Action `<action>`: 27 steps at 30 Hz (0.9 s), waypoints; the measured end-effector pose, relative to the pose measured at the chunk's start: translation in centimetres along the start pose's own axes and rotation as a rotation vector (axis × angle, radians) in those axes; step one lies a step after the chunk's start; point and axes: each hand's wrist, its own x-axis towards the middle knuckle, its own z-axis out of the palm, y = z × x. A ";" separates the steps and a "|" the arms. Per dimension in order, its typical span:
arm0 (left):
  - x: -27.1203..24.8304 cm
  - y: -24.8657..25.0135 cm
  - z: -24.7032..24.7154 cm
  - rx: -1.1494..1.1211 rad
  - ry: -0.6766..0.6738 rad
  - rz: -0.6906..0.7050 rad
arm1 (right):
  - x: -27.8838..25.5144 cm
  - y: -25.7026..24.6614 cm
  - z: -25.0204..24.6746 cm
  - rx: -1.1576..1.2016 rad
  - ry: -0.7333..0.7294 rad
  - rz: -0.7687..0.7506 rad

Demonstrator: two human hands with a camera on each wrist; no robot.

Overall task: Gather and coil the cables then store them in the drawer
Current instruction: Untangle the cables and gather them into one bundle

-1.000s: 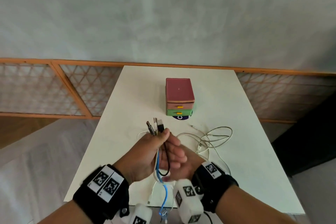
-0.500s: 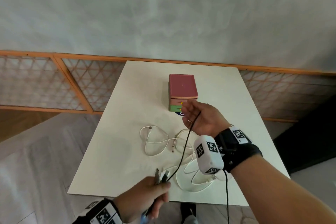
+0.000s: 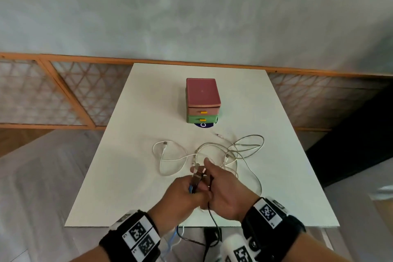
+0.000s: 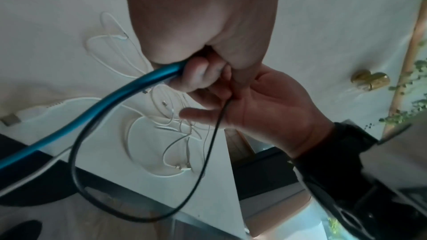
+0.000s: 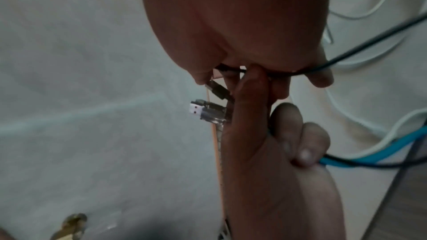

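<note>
Head view, lower centre: left hand (image 3: 182, 193) grips blue cable (image 4: 97, 105) and plugs (image 5: 208, 112); right hand (image 3: 227, 189) pinches black cable (image 4: 208, 145).

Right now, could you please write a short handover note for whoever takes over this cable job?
Left hand: grips a bundle of cable ends, plugs pointing up; blue cable and black cable hang off the table's near edge.
Right hand: brings a loop of the black cable to that grip.
White cables: loose and tangled on the table.
Drawer unit: both drawers shut.
Done: several cable ends gathered.
Left: finish coiling, collect the white cables, open a drawer, store everything.
</note>
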 end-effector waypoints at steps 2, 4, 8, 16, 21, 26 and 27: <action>-0.2 -0.9 -0.2 0.125 -0.128 -0.056 | 0.1 0.1 -1.2 -0.098 0.033 0.017; -0.6 -1.5 -0.5 0.270 -0.295 -0.121 | 0.5 -0.7 -2.2 -0.137 0.098 -0.020; -0.5 -1.5 -1.3 0.453 -0.275 -0.054 | 2.1 -3.7 -2.3 -0.273 0.217 -0.178; 1.8 2.5 -5.3 -0.230 0.169 -0.052 | 10.1 -1.8 0.8 -1.468 0.187 -0.416; 2.4 4.3 -7.6 -0.424 0.312 0.010 | 15.7 0.7 3.2 -1.444 0.094 -0.321; 1.5 3.6 -9.0 -0.430 0.363 -0.020 | 22.8 -0.4 5.1 -1.398 0.163 -0.284; 1.3 3.5 -9.2 -0.419 0.367 -0.028 | 22.7 -1.2 5.8 -1.425 0.218 -0.273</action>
